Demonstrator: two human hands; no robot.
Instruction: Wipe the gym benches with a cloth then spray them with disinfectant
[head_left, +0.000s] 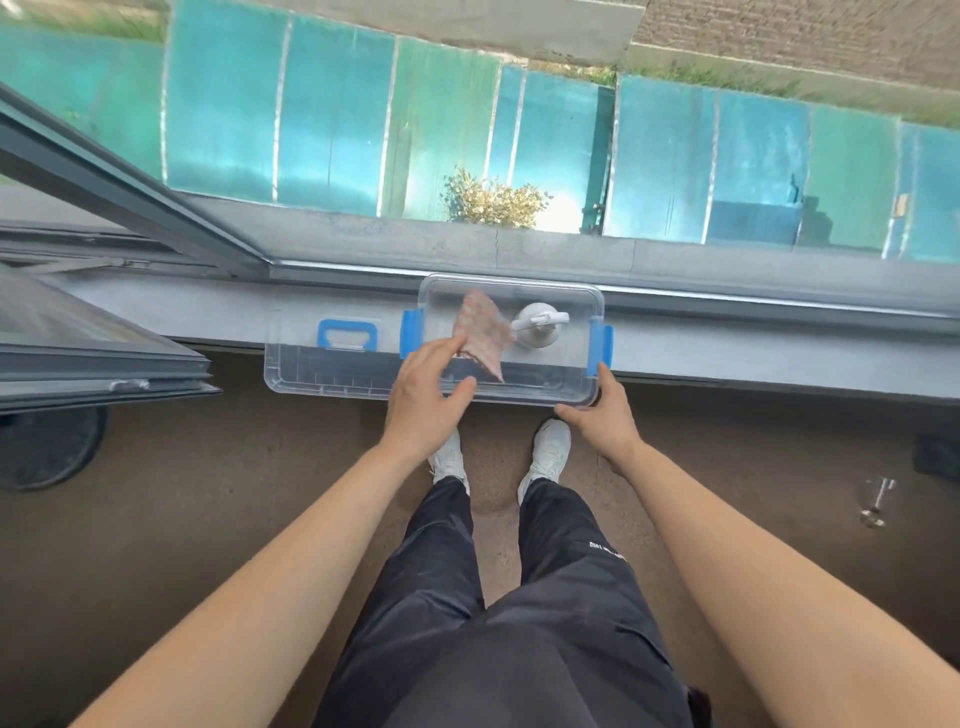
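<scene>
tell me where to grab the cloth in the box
Pinch the cloth by its raised crumpled fold, coming from above and the left. The box is open on top, the fold seems to stand clear of the floor, and the bottle crowds its right side.

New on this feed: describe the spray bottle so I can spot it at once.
Look at the grey window sill crossing the middle of the view; a clear plastic box with blue clips sits on it, directly in front of the person. In its right half is the spray bottle: round and white with a trigger head on top, unlike the pinkish checked cloth beside it.
</scene>
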